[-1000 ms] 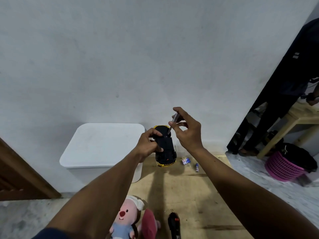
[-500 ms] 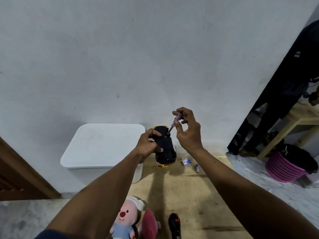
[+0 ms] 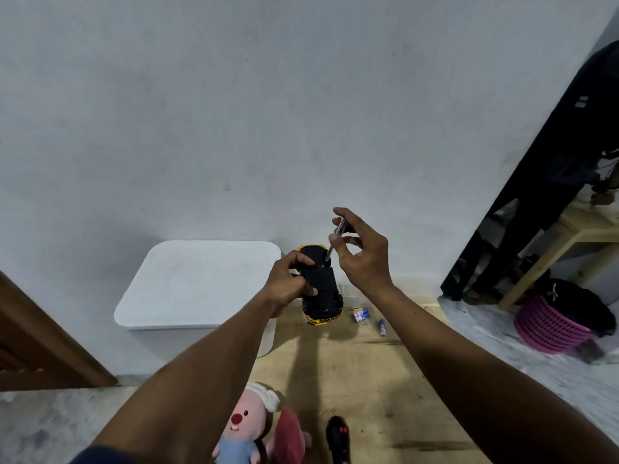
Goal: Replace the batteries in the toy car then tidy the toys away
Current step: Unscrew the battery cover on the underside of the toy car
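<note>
A black and yellow toy car (image 3: 322, 296) is held upside down in the air, its black underside facing me. My left hand (image 3: 290, 279) grips it from the left side. My right hand (image 3: 361, 252) pinches a thin clear-handled screwdriver (image 3: 335, 241) between fingertips, its tip resting on the car's underside near the far end. On the wooden floor mat beyond the car lie a small pack of batteries (image 3: 361, 314) and a single blue battery (image 3: 382, 327).
A white lidded bin (image 3: 197, 286) stands at the left by the wall. A pink plush toy (image 3: 248, 430) and a black remote control (image 3: 339, 440) lie near me. A pink basket (image 3: 549, 326) and a wooden table (image 3: 569, 242) are at the right, with a person's dark clothing behind.
My right hand's fingers have shifted on the screwdriver handle, turning it slightly; the car and my left hand stay in place.
</note>
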`<state>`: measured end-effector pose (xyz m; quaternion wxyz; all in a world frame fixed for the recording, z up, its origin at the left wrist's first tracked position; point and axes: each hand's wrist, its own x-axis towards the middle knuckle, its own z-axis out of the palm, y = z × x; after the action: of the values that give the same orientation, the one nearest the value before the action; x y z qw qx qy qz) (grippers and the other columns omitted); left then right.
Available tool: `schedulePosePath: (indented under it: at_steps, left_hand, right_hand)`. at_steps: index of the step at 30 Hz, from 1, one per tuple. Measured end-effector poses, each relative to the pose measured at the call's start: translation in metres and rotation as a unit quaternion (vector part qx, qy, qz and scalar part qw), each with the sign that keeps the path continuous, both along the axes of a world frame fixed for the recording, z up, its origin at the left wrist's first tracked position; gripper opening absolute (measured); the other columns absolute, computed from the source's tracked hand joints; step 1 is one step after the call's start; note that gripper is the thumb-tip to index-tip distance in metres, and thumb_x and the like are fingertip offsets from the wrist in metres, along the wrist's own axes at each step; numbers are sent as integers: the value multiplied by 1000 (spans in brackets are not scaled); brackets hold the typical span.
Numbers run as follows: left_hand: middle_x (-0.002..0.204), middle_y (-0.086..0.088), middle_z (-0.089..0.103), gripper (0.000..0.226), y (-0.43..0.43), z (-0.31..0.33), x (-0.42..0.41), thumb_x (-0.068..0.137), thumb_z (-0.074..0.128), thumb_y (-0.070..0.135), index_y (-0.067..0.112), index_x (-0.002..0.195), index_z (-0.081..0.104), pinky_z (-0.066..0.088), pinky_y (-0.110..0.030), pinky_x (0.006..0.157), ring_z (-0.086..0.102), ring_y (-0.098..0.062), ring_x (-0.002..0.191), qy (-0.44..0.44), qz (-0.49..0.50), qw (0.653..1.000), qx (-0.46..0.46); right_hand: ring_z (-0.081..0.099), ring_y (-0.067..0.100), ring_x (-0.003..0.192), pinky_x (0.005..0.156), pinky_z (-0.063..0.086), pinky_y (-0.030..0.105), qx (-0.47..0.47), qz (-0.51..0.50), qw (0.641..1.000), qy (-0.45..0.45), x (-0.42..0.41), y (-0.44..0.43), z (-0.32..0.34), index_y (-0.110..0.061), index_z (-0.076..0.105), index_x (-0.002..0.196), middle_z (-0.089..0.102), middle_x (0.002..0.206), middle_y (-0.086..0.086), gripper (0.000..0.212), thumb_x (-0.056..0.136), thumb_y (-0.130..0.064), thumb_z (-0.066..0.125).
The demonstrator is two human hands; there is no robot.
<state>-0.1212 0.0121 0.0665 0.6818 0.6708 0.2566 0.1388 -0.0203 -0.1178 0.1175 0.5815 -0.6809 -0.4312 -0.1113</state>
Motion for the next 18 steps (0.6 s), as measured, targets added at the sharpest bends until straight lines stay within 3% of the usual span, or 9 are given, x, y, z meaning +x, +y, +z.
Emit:
schedulePosePath:
  at_steps: [3,7,10,13,16,18]
  left_hand:
    - [117,-16,59,52,1,0,2,60,66,-23,20,91,64,54,-31,60,61,-31,87,-1,1,1000,0]
    - [118,-17,59,52,2,1,4,60,67,-23,20,90,64,54,-30,59,62,-32,87,-1,-2,1000,1]
    - [118,-18,59,52,2,2,3,61,66,-24,18,91,63,53,-29,57,62,-31,84,-3,-3,1000,-3]
    - [119,-18,58,52,3,2,3,62,65,-25,17,92,62,54,-31,57,61,-30,84,-1,2,1000,-5]
    - [119,-18,57,52,4,2,2,62,65,-25,17,92,62,54,-31,58,61,-30,83,3,4,1000,-1]
    - [119,-18,57,52,4,2,1,62,65,-25,17,92,62,54,-30,56,61,-30,82,4,4,1000,-3]
  right_hand:
    - [67,8,104,80,56,39,-10,-11,1000,4,1,0,0,-16,60,128,71,111,-3,47,86,4,64]
    - [66,4,105,80,55,31,-15,1,1000,11,1,2,0,-16,53,137,67,125,0,56,87,9,59]
    - [65,8,101,78,55,29,-7,-7,1000,-4,3,3,1,-18,61,130,66,118,-3,49,85,0,70]
    - [64,11,90,72,58,28,1,-9,1000,8,6,4,1,-15,63,127,61,103,3,48,84,8,66]
    - [66,11,95,74,56,20,-12,2,999,29,6,4,0,-14,58,134,67,109,7,60,83,17,53]
    - [67,8,100,77,56,23,-14,9,1000,26,5,4,1,-14,59,133,70,112,4,55,84,13,58]
